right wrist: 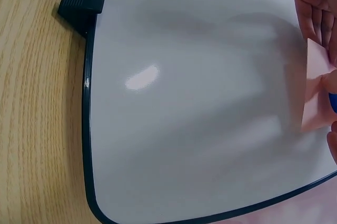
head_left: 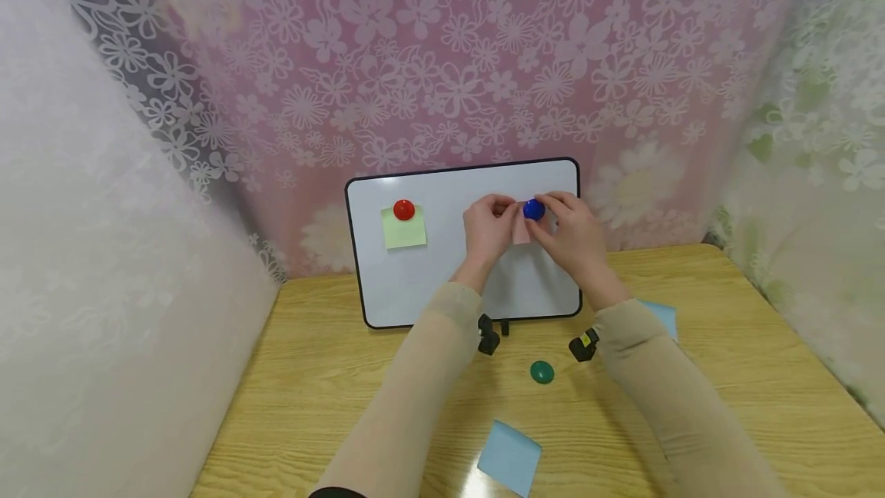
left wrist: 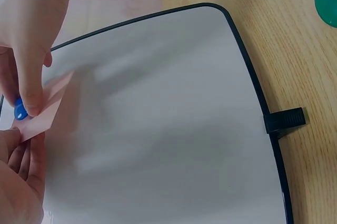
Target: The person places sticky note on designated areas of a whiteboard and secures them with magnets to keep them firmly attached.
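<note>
A white board with a black rim (head_left: 415, 283) leans against the wall. On its right half, the left hand (head_left: 489, 230) pinches the left edge of a pink paper note (head_left: 521, 232). The right hand (head_left: 572, 240) holds a round blue magnet (head_left: 534, 210) between thumb and fingers at the note's upper part. In the left wrist view the pink note (left wrist: 51, 107) stands partly off the board, the blue magnet (left wrist: 20, 110) beside the right thumb. The right wrist view shows the note (right wrist: 315, 90) at its right edge.
A red magnet (head_left: 404, 210) holds a green note (head_left: 404, 234) on the board's left half. On the wooden table (head_left: 311, 375) lie a green magnet (head_left: 542, 372), a blue note (head_left: 510, 458), another blue note (head_left: 662, 317) behind the right sleeve, and black clips (head_left: 488, 336).
</note>
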Demonstrator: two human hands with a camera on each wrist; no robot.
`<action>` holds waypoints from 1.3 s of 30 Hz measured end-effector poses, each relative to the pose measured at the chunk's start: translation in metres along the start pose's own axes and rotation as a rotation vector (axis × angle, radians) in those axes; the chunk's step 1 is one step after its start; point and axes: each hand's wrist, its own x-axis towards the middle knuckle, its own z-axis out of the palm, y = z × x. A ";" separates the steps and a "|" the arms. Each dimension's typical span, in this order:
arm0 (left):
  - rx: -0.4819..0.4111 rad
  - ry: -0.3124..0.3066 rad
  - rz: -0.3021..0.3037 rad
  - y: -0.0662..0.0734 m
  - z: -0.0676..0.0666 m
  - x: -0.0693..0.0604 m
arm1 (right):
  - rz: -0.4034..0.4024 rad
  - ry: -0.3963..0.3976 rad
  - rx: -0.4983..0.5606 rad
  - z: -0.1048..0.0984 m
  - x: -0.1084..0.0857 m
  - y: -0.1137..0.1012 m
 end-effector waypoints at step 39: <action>0.023 0.004 -0.012 0.000 -0.004 0.000 | -0.010 -0.012 -0.028 0.008 0.009 -0.007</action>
